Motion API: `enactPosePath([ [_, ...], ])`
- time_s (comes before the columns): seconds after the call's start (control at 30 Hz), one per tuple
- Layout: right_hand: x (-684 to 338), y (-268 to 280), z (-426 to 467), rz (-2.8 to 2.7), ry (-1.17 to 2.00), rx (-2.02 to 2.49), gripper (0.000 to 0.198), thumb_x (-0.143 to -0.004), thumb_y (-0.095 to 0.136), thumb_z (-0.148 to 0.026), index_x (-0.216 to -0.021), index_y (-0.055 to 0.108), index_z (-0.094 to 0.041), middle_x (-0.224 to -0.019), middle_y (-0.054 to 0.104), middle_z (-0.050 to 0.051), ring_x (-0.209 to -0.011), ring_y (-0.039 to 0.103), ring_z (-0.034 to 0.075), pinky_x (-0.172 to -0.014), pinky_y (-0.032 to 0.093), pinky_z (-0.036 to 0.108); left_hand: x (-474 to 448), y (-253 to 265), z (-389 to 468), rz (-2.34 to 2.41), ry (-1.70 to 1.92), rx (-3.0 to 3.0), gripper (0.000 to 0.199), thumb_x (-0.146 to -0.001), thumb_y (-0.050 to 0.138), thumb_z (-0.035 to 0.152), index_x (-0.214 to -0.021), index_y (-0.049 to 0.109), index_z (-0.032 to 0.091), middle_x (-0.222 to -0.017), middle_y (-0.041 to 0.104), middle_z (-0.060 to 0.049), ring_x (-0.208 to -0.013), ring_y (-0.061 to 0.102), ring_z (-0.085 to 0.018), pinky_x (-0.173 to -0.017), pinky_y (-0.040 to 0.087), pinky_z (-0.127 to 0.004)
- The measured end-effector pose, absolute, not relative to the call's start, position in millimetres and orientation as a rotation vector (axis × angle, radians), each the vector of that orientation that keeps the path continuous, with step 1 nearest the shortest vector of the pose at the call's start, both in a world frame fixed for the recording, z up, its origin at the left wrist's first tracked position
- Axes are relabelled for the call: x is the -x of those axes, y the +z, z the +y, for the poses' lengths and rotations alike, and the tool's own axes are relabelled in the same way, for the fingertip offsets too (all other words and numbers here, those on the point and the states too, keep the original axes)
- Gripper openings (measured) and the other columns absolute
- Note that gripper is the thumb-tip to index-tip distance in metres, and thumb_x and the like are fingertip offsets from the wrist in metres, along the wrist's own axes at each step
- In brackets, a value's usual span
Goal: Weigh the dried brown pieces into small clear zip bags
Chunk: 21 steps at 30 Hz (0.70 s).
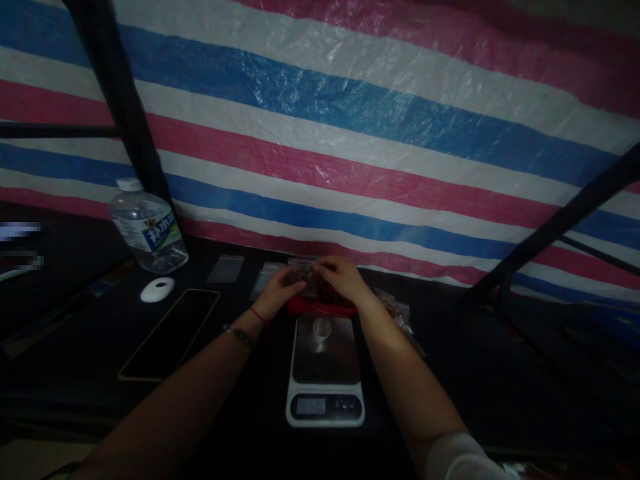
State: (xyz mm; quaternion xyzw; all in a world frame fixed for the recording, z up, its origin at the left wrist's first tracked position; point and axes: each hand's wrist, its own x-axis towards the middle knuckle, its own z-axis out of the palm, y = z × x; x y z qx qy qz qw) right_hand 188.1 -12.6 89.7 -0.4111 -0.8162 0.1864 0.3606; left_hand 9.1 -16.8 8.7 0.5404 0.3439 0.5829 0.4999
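Observation:
Above the far edge of a digital kitchen scale [326, 363], both my hands are closed on a small clear zip bag [309, 287]. My left hand [278, 289] pinches its left side, thumb toward the middle. At its upper right, the fingers of my right hand [341, 276] are bent onto the bag. Under the hands lies a red bag or wrapper [320, 308] with small dark reddish pieces in it, partly hidden. A small clear round cup [321, 327] stands on the scale's metal plate. The scale's readout is too dim to make out.
Flat clear bags [226, 269] lie left of my hands, and filled clear packets [395, 307] lie beyond my right forearm. A phone [170, 337], a white oval object [157, 289] and a large clear bottle [147, 230] are at the left. Striped sheeting [350, 160] hangs behind.

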Motion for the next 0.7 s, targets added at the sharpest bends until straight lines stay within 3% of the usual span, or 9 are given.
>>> enactPosePath([
  [0.23,-183.3,82.0,-10.4,-2.093,0.521,1.069,0.012,-0.079,0.062,-0.020,-0.083,0.072,-0.019,-0.081,0.071,0.002,-0.074,0.062,0.015,-0.070,0.044,0.025,-7.9,13.8,-17.0,0.988,1.487,-1.283,0.041,-0.059,0.076,0.050,-0.078,0.068,0.015,-0.081,0.071,-0.006,-0.076,0.064,-0.020,-0.074,0.051,-0.033],
  [0.5,-184.0,77.1,-6.0,-2.086,0.545,1.130,0.010,-0.079,0.064,-0.022,-0.078,0.072,-0.017,-0.076,0.069,0.002,-0.070,0.061,0.014,-0.066,0.041,0.024,-6.4,16.9,-16.6,1.046,1.537,-1.289,0.038,-0.058,0.076,0.049,-0.074,0.068,0.015,-0.076,0.070,-0.004,-0.072,0.063,-0.018,-0.069,0.050,-0.029],
  [0.7,-185.2,75.7,-2.6,-2.055,0.492,1.150,0.012,-0.079,0.059,-0.018,-0.080,0.071,-0.018,-0.081,0.070,0.003,-0.077,0.062,0.016,-0.074,0.043,0.027,-7.7,11.3,-12.3,0.959,1.566,-1.085,0.039,-0.055,0.078,0.046,-0.077,0.067,0.015,-0.074,0.068,-0.003,-0.067,0.061,-0.016,-0.068,0.049,-0.029],
])
